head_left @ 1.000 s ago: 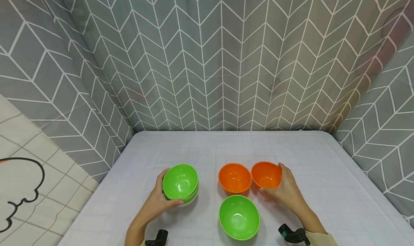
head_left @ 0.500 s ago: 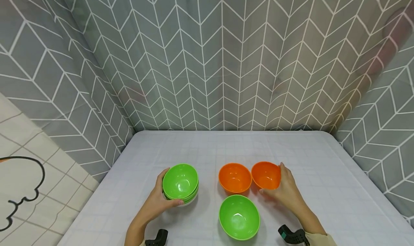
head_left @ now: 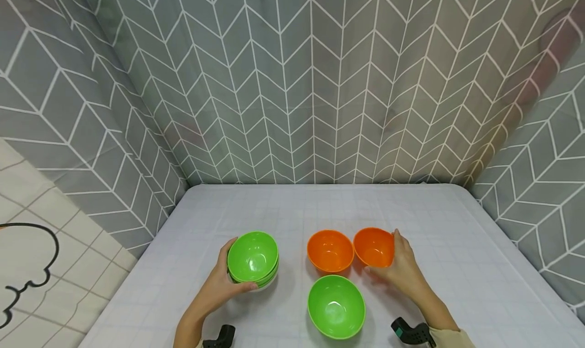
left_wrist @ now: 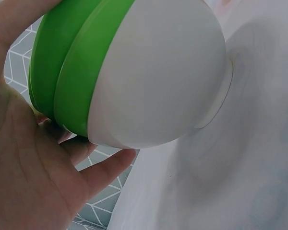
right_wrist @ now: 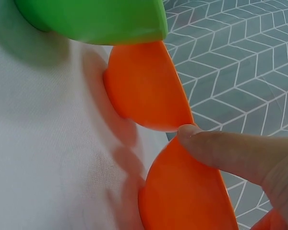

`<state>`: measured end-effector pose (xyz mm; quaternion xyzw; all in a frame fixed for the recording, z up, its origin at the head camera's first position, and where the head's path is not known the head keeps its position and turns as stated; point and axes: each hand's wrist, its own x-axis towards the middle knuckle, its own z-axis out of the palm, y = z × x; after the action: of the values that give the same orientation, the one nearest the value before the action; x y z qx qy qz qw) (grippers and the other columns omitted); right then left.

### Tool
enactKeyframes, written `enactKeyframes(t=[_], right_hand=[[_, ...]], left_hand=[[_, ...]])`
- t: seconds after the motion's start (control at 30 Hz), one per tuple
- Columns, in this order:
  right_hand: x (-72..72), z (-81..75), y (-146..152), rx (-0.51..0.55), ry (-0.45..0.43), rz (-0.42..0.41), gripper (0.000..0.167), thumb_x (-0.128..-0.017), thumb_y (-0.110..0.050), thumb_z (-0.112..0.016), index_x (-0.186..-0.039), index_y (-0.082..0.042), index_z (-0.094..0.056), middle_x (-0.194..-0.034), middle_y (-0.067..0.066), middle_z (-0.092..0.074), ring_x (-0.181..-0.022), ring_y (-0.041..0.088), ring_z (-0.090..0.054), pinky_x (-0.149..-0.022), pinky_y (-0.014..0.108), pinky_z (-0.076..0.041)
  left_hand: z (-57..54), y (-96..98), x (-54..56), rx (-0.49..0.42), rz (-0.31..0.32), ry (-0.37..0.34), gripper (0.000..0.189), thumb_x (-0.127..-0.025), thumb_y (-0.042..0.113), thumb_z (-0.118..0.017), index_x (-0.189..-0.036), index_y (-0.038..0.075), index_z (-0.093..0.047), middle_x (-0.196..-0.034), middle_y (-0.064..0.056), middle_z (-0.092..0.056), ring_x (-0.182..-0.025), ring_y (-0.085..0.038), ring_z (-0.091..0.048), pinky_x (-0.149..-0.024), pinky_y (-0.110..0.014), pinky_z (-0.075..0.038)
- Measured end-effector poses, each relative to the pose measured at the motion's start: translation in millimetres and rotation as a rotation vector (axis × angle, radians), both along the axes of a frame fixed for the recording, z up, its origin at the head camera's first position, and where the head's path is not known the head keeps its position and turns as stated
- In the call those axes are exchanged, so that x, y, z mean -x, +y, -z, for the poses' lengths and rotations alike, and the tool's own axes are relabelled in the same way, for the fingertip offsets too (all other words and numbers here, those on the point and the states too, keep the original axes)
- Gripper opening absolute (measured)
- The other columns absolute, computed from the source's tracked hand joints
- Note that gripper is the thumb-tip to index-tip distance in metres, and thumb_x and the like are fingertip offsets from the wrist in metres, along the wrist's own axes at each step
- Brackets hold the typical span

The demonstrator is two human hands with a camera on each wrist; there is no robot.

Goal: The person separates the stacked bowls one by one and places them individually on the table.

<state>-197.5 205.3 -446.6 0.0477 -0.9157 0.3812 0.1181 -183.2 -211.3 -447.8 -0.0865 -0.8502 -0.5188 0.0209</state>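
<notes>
a white table [head_left: 292, 206] bears everything. at left, the left hand [head_left: 223, 279] clamps a bowl stack [head_left: 253, 256], thumb opposite fingers, probably to steady the nested pieces. a green bowl [head_left: 336, 307] sits in front of the left orange bowl [head_left: 330, 251]; beside that, the right hand [head_left: 403, 266] grips the right orange bowl [head_left: 373, 247] between thumb and fingers, probably for control.

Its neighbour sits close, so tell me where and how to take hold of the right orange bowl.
Take the right orange bowl by its rim and outer wall, probably best from the right, as the right hand does. It opens upward and flares toward the rim, while the left orange bowl crowds its left side.
</notes>
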Motion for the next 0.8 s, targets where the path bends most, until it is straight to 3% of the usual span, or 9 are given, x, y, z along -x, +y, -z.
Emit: enactKeyframes(t=[0.17, 0.47, 0.63, 0.8], right_hand=[[-1.2, -1.2, -0.8, 0.005, -0.019, -0.005, 0.123, -0.064, -0.027, -0.09, -0.141, 0.024, -0.009, -0.138, 0.045, -0.025, -0.123, 0.059, -0.031, -0.095, 0.069, -0.032], [-1.0, -5.7, -0.6, -0.002, -0.076, -0.009, 0.127, -0.069, -0.042, -0.085, -0.146, 0.016, -0.003, -0.151, 0.039, -0.005, -0.139, 0.052, 0.0, -0.099, 0.072, -0.018], [-0.3, -11.9, -5.6, 0.012, -0.057, -0.009, 0.127, -0.07, -0.046, -0.084, -0.15, 0.01, -0.002, -0.154, 0.034, -0.001, -0.142, 0.047, 0.001, -0.1, 0.071, -0.017], [3.0, -26.9, -23.4, 0.014, -0.023, -0.066, 0.123, -0.072, -0.043, -0.084, -0.152, 0.004, -0.005, -0.156, 0.028, -0.004, -0.143, 0.043, -0.005, -0.103, 0.068, -0.018]], left_hand=[[-0.2, 0.7, -0.6, 0.008, -0.011, -0.006, 0.115, -0.062, 0.023, -0.092, -0.15, 0.016, -0.019, -0.147, -0.021, -0.036, -0.129, -0.041, -0.041, -0.1, -0.061, -0.034], [-0.3, 0.1, 0.6, -0.002, -0.01, -0.004, 0.116, -0.063, 0.022, -0.092, -0.151, 0.014, -0.017, -0.147, -0.022, -0.036, -0.129, -0.042, -0.041, -0.1, -0.061, -0.033], [1.7, 1.3, 0.7, -0.02, -0.011, -0.02, 0.118, -0.063, 0.021, -0.092, -0.152, 0.012, -0.015, -0.148, -0.023, -0.033, -0.131, -0.043, -0.037, -0.102, -0.063, -0.03], [2.6, 2.9, 1.6, -0.026, -0.014, -0.021, 0.119, -0.062, 0.019, -0.092, -0.152, 0.013, -0.015, -0.149, -0.023, -0.033, -0.132, -0.043, -0.036, -0.102, -0.063, -0.029]])
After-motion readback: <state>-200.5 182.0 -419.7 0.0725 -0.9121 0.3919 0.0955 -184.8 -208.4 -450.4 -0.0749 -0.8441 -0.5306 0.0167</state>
